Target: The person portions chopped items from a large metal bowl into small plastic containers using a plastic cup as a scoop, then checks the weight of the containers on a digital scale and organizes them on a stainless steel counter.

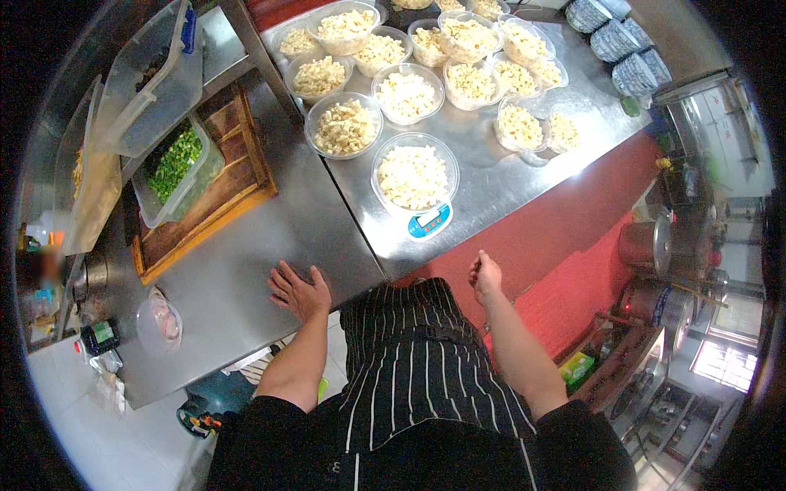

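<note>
My left hand [299, 292] lies flat, fingers spread, on the edge of a steel table [270, 245]. My right hand [485, 275] hangs loosely curled below the table edge, in front of a red wall panel; nothing shows in it. Just beyond sits a clear round container of pale chopped food [414, 175] on a small blue and white scale [430, 221]. Several more filled clear containers [405, 92] cover the steel top behind it.
A wooden board [229, 192] at left carries a clear tub of chopped greens [173, 164]; another lidded tub [151, 82] is above. A small lidded cup [160, 325] sits near the left edge. Patterned bowls [614, 41] stand in stacks far right. Metal pots [647, 245] are lower right.
</note>
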A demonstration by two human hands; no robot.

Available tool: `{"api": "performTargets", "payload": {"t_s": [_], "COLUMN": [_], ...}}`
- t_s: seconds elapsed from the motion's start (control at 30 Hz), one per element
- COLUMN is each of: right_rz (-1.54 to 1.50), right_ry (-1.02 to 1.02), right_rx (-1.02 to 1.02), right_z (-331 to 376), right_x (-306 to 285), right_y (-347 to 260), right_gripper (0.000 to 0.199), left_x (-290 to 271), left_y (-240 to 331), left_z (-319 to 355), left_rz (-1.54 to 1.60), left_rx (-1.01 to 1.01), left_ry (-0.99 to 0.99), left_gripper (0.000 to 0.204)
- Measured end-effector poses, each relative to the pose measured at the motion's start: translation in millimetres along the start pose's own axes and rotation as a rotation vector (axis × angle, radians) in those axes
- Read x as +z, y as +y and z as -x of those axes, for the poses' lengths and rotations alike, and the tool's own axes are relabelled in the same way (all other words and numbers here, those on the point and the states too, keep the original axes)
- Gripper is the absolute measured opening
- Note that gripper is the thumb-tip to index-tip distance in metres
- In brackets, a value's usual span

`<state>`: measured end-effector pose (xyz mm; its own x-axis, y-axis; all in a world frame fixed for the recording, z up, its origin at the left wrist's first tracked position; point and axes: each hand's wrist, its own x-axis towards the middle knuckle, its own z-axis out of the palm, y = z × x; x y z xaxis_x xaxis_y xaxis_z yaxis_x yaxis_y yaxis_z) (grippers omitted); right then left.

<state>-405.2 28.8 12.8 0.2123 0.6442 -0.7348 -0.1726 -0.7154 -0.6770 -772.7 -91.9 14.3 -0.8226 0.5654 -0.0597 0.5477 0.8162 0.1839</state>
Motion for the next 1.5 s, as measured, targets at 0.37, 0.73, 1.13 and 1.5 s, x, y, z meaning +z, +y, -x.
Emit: {"api": "performTargets", "payload": {"t_s": [0.37, 0.73, 1.13, 1.5], "right_rz": [0.04, 0.153, 0.112, -0.166], "right_ry": [-0.083, -0.293, -0.245, -0.155], "right_rx": [-0.17, -0.262, -0.245, -0.257], "right_z": [2.6, 41.1, 33.6, 114.6], "right_x": [19.3, 112.6, 134.4, -6.7], "right_y": [-25.3, -111.6, -111.1, -74.4], "right_gripper": [0.028, 0.048, 0.039, 0.052], "left_x": [8.5, 10.3, 6.3, 1.6], "left_y": [2.5, -1.9, 6.7, 6.2], "left_z": [-0.8, -1.8, -1.8, 2.4], "left_rz": [0.01, 0.029, -0.02, -0.063], "left_rx": [-0.014, 0.019, 0.012, -0.054], "left_ry": [0.022, 0.05, 0.009, -0.003], "left_gripper": [0.078, 0.078, 0.079, 0.077]}}
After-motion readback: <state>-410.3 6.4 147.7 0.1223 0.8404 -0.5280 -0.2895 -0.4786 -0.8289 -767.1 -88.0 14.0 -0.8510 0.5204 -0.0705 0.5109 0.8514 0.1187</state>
